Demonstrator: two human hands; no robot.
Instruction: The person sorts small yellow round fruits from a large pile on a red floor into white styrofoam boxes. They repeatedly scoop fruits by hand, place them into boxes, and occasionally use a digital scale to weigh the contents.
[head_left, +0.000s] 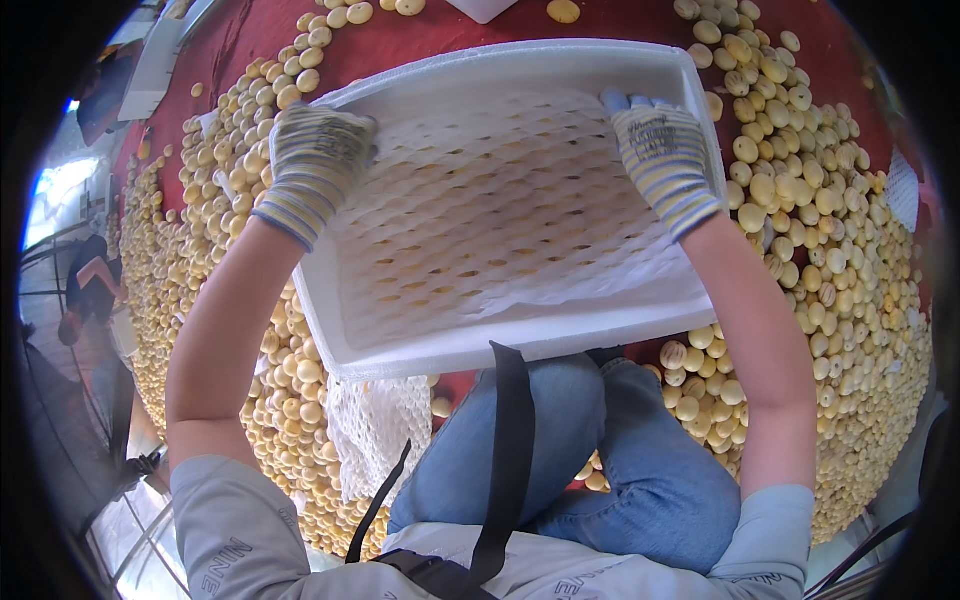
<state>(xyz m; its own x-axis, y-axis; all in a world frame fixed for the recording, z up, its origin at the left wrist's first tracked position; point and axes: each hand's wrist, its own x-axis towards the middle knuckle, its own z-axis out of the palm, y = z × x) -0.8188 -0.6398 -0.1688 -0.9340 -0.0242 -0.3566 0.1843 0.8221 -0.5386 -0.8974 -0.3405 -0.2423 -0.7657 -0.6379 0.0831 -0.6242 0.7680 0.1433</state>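
Observation:
A white polystyrene foam box (420, 358) lies before me, partly over my jeans. Inside it is a white foam net sheet (487, 202), slightly blurred; yellow shows through its slits. My left hand (319, 150), in a striped knit glove, is curled at the sheet's left edge, over the box's left wall. Gloved alike, my right hand (660, 146) reaches inside the right wall. Its fingers point towards the far side and touch the sheet near the far right corner. Whether they pinch it is hidden.
Heaps of pale yellow pepino melons (780, 180), some striped, surround the box on a red ground sheet (420, 45). Another foam net (379, 427) lies left of my legs. A black strap (511, 420) hangs before me. Another person (90, 289) is at far left.

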